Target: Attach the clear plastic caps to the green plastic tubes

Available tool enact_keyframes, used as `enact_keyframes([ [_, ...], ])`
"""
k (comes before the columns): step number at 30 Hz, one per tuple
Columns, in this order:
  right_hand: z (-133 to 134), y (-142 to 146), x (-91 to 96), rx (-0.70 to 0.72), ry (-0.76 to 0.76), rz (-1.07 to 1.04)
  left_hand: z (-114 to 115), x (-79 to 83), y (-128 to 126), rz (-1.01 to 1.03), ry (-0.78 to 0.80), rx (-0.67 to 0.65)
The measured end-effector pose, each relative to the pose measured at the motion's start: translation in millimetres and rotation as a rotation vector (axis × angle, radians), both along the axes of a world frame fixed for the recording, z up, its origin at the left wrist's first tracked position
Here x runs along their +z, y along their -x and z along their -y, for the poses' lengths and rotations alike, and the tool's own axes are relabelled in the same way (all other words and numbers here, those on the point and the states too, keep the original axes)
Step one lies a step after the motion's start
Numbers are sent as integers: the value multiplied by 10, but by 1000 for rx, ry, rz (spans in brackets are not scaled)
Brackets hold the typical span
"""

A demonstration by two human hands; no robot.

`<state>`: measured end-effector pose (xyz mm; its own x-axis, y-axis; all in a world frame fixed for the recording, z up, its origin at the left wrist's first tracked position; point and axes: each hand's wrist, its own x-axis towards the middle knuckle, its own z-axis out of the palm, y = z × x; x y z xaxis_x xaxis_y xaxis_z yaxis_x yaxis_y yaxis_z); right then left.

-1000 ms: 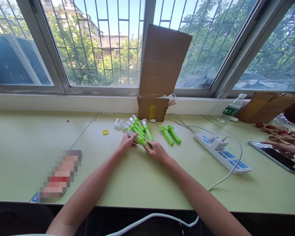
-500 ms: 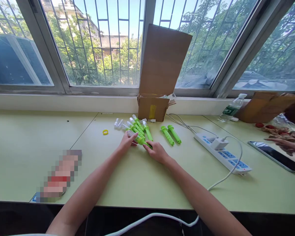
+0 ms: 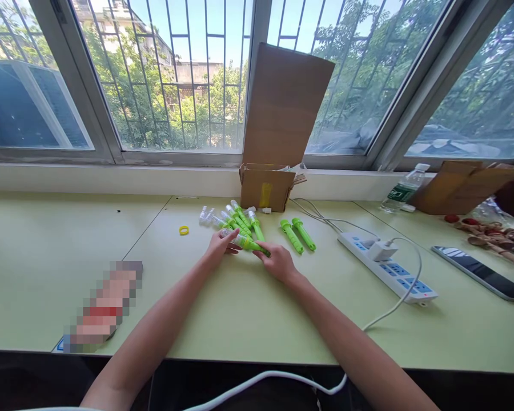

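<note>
A bright green plastic tube with a clear end and a yellow ring (image 3: 248,244) lies slantwise between my hands, just above or on the table. My left hand (image 3: 219,244) is closed around its clear end, thumb on top. The fingers of my right hand (image 3: 274,260) pinch its green end. Behind it lie several similar green tubes with clear ends (image 3: 239,216), side by side. Two green tubes without clear ends (image 3: 297,235) rest to the right. Loose clear caps (image 3: 205,215) and a yellow ring (image 3: 184,230) are on the left.
An opened cardboard box (image 3: 263,188) stands by the window. On the right are a white power strip (image 3: 388,268) with cables, a tablet-like device (image 3: 480,273), a water bottle (image 3: 405,188) and wooden items (image 3: 494,242). A blurred patch (image 3: 105,308) covers something at left.
The held tube has turned slightly, and its green end now shows more as my right hand shifts a little right. Another person's hand at far right has left the view.
</note>
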<state>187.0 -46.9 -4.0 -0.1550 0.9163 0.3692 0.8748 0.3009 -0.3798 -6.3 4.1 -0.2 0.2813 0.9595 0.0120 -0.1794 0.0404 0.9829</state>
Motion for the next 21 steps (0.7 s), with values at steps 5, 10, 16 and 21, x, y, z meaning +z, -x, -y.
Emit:
enact_keyframes([
  [5, -11, -28, 0, -42, -83, 46, 14, 13, -30, 13, 28, 31],
  [10, -4, -38, 18, -58, -130, 108, 14, 3, -46, -48, 17, 51],
  [16, 36, 20, 22, 6, -77, 192, -13, -36, -1, -98, -54, 119],
  [21, 77, 94, 45, 25, -23, 223, -25, -74, 17, -80, -86, 165],
])
